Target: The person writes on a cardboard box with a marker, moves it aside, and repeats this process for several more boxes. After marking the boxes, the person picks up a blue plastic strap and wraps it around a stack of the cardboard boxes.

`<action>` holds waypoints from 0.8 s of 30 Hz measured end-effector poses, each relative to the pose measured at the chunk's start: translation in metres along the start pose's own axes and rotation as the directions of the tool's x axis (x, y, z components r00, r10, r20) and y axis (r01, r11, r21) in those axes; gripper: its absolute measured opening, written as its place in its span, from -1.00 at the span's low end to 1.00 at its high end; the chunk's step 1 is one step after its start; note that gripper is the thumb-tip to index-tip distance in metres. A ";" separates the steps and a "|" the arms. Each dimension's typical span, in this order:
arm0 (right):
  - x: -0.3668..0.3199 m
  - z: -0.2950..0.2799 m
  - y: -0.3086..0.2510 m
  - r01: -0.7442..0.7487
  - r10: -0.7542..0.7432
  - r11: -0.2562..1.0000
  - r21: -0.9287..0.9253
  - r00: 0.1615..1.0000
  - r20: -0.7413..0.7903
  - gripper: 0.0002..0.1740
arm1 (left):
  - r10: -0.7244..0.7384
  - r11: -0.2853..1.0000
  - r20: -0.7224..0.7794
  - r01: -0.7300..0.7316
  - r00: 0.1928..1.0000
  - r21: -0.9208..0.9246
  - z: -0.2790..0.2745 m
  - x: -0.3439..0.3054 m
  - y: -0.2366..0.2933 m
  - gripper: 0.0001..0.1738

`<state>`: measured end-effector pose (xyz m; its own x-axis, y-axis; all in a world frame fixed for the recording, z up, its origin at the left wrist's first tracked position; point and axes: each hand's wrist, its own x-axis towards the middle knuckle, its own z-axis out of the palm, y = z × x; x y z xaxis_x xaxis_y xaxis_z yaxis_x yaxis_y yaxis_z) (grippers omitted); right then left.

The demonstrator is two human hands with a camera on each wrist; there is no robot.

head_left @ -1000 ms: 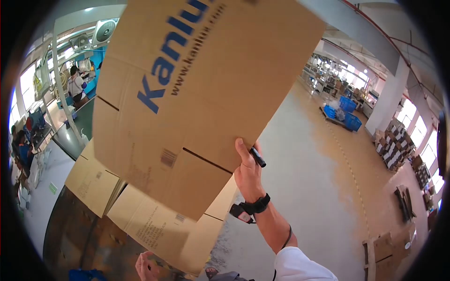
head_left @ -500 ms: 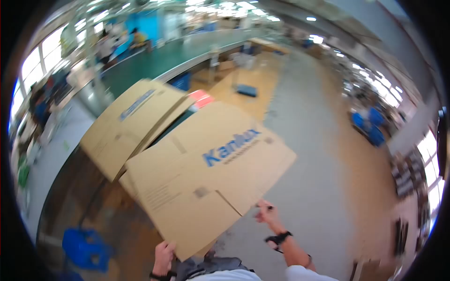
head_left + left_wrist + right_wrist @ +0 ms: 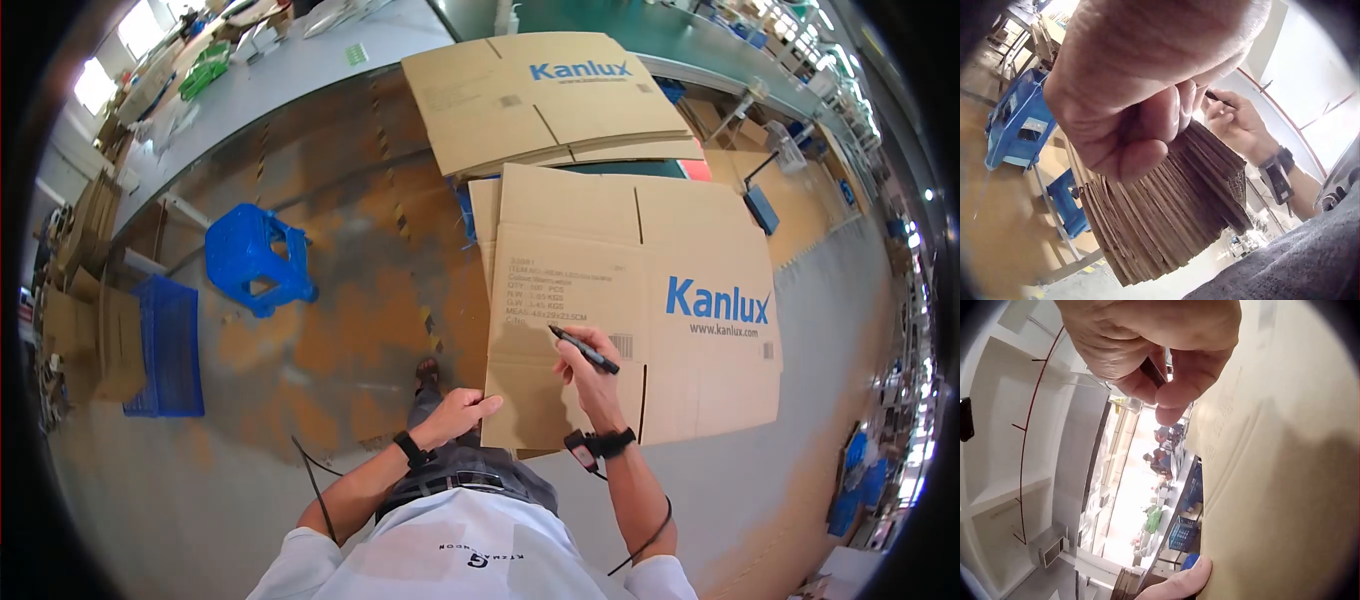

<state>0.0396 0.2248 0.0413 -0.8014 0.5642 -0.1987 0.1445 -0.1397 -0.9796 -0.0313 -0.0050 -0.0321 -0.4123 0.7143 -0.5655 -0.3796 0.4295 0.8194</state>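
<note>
A flattened cardboard box printed "Kanlux" lies on top of a stack of flattened cartons, whose layered edges show in the left wrist view. My right hand pinches a black marker over the printed lines, its tip pointing at the lowest of them. At the box's near left corner, my left hand grips the edge, thumb at the board and fingers curled beside the stack. In the right wrist view, the marker is mostly hidden behind the fingers.
Behind stands a second pile of flat Kanlux cartons. A blue stool and a blue crate are on the floor to the left. A pale worktable and a green conveyor surface run along the back.
The box, held up by my right hand earlier, has come down onto the stack. My left hand has come to its near corner, and the marker has moved over the print. The head view has turned left and down.
</note>
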 end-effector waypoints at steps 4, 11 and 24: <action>0.022 0.016 0.027 0.048 -0.051 0.998 -0.048 0.998 -0.049 -0.87 | 0.042 0.999 0.033 -0.042 0.999 -0.016 -0.002 0.003 -0.005 -0.57; 0.026 0.019 0.049 0.133 -0.156 0.973 -0.191 0.981 -0.112 -0.87 | 0.072 0.997 0.061 -0.072 0.996 0.001 -0.005 0.004 0.002 -0.58; 0.027 0.022 0.044 0.111 -0.140 0.972 -0.208 0.981 -0.134 -0.82 | 0.024 0.999 0.080 -0.022 0.997 -0.023 -0.005 0.006 -0.001 -0.58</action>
<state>0.0113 0.2161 -0.0067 -0.7285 0.6823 -0.0614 0.1724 0.0959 -0.9803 -0.0374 -0.0036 -0.0372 -0.3538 0.7663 -0.5363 -0.3893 0.4007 0.8294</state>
